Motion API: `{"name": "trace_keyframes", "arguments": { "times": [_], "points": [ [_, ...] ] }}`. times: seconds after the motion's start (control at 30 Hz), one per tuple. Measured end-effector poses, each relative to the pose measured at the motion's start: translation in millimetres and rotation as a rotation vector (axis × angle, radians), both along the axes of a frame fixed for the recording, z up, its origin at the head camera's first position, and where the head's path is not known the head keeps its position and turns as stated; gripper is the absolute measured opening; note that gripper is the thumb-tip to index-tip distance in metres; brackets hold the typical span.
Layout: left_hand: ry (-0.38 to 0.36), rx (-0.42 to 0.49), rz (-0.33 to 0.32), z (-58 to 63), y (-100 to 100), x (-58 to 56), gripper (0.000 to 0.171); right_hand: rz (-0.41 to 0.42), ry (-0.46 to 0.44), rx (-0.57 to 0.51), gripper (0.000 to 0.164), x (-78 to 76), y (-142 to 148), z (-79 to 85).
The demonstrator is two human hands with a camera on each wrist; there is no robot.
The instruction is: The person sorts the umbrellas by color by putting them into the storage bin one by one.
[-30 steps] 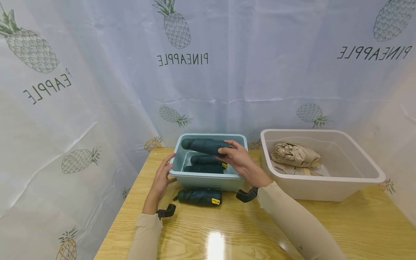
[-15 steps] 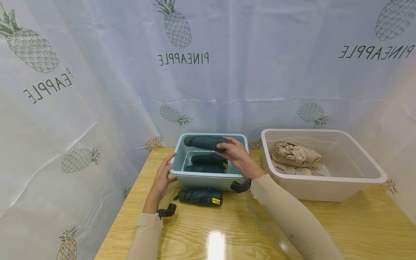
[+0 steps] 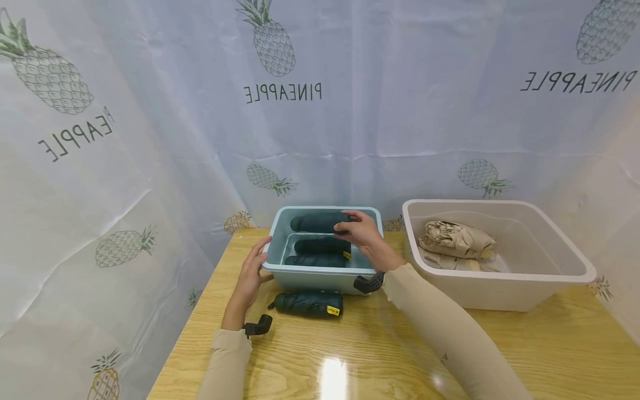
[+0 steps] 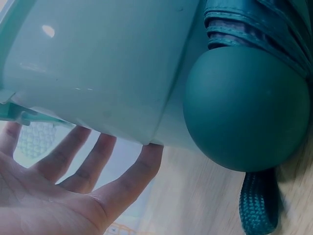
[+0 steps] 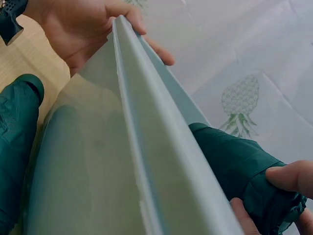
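My right hand (image 3: 365,231) grips the right end of a dark green folded umbrella (image 3: 317,223), lying crosswise inside the back of a light blue bin (image 3: 320,269). In the right wrist view, thumb and fingers pinch that umbrella (image 5: 239,156) beyond the bin's near wall. Two more folded umbrellas (image 3: 322,245) lie side by side in the bin, nearer its front. With fingers spread and mostly straight, my left hand (image 3: 248,276) touches the bin's left end. Another folded umbrella (image 3: 309,305), with a yellow tag, rests on the table before the bin; its rounded cap (image 4: 244,107) and wrist loop show up close in the left wrist view.
To the right stands a larger white bin (image 3: 505,275) holding crumpled brown paper (image 3: 455,240). Both bins are on a wooden table (image 3: 285,361). A pineapple-print curtain (image 3: 320,133) hangs right behind them and along the left side.
My right hand has lowered the held umbrella deeper into the back of the blue bin and shifted it slightly right. My left hand has stayed at the bin's left end.
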State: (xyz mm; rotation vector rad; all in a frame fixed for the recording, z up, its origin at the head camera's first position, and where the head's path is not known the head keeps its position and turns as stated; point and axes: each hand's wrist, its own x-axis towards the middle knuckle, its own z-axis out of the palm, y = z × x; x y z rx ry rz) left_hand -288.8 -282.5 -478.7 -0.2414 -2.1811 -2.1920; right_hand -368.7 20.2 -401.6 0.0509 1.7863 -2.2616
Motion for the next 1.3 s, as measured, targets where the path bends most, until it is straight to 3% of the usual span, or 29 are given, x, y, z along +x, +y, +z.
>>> {"name": "trace_keyframes", "arguments": {
  "times": [0.27, 0.53, 0.9, 1.17, 1.3],
  "points": [
    [-0.009, -0.003, -0.001, 1.0, 1.1, -0.5, 0.049, 0.021, 0.018, 0.103, 0.059, -2.0, 3.3, -0.8],
    [-0.015, 0.006, 0.003, 1.9, 1.0, 0.8, 0.049, 0.035, -0.022, 0.206, 0.055, 0.2, 1.1, -1.3],
    [-0.018, 0.005, 0.003, 2.0, 1.0, 1.0, 0.049, 0.039, -0.048, 0.246, 0.053, -0.8, 1.6, -4.6],
    [-0.021, 0.007, 0.011, 2.5, 1.4, 2.2, 0.049, 0.118, -0.063, 0.232, 0.065, 0.9, 3.2, -4.4],
    [-0.027, 0.007, 0.015, 1.8, 1.3, 2.7, 0.049, 0.184, -0.07, 0.3, 0.074, 2.7, 3.9, -4.5]
  ]
}}
